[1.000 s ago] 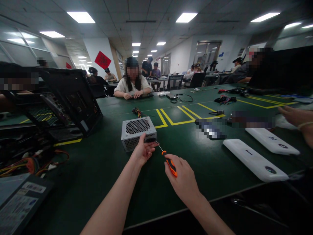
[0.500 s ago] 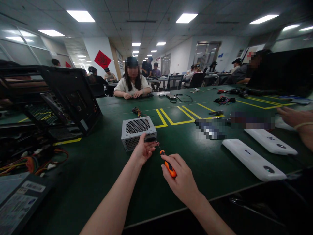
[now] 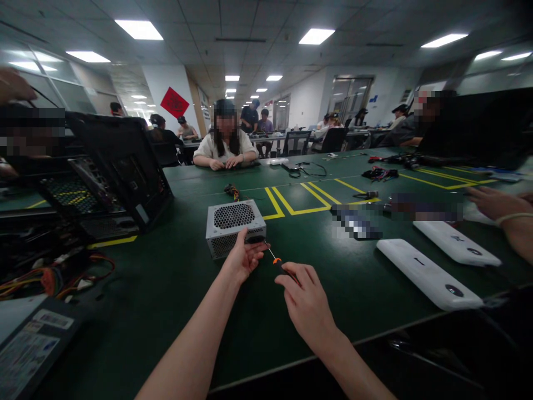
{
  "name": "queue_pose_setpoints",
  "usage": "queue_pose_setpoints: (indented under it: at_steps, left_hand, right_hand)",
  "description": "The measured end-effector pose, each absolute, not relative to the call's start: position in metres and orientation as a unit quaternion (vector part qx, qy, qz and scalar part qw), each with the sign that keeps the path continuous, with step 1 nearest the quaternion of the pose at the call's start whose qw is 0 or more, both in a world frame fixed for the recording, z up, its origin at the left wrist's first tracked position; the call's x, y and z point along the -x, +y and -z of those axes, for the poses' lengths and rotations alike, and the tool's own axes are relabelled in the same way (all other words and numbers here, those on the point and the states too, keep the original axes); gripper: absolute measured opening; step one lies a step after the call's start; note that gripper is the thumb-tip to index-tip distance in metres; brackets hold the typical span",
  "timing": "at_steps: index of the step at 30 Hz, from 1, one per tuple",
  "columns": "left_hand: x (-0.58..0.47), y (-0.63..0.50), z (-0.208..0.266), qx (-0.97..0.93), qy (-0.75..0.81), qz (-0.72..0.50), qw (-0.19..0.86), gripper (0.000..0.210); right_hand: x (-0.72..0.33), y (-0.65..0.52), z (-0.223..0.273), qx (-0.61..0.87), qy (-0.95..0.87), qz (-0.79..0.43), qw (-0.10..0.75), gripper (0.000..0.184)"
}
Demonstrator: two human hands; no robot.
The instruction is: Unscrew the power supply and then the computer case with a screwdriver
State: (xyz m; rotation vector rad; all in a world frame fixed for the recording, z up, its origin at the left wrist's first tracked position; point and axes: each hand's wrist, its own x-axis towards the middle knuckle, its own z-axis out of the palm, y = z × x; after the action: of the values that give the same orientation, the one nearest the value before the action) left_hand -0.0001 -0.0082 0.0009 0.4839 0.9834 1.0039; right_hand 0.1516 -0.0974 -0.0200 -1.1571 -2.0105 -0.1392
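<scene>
Screwdriver [image 3: 278, 263] with orange-and-black handle sits in the right hand [image 3: 306, 303], fingers curled closed around the handle so that only its front end shows past the fingertips; the thin metal shaft runs up and left, tip at the near right corner of a small silver power supply box [image 3: 235, 226]. Box rests on the dark green table [image 3: 166, 278], just ahead of both hands, its perforated top and mesh front grille facing the camera. Left hand [image 3: 244, 256] steadies the box: thumb up against the front face near the dark socket, fingers tucked beneath and pointing toward the screwdriver tip; grip is a loose brace on the case rather than a full clasp. Left of the box, an open black computer case [image 3: 120, 172] stands tilted, with loose coloured wires [image 3: 54, 278] spilling nearer the table edge. Right of the hands, well apart, two long white devices [image 3: 428, 273] lie side by side. Yellow tape lines [image 3: 300, 203] mark the table surface behind the box. Another person's hand [image 3: 495, 203] rests at the far right edge. Across the table a seated person [image 3: 226, 145] in a pale top has both hands on the tabletop.
</scene>
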Motion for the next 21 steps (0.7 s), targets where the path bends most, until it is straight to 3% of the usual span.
queue_pose_setpoints:
  at_steps: [5, 10, 21]
  left_hand:
    - [-0.0005, -0.008, -0.0014, -0.215, 0.454, -0.459, 0.733, 0.059]
    - [0.0004, -0.0075, 0.0001, -0.215, 0.453, -0.461, 0.732, 0.059]
    - [0.0004, -0.0081, 0.0003, -0.215, 0.452, -0.463, 0.732, 0.059]
  right_hand:
    - [-0.155, -0.0977, 0.0202, 0.495, -0.751, 0.023, 0.436, 0.021]
    - [-0.1528, -0.0979, 0.0185, 0.527, -0.754, -0.042, 0.39, 0.023]
    - [-0.1545, -0.0991, 0.0188, 0.551, -0.742, -0.035, 0.38, 0.029]
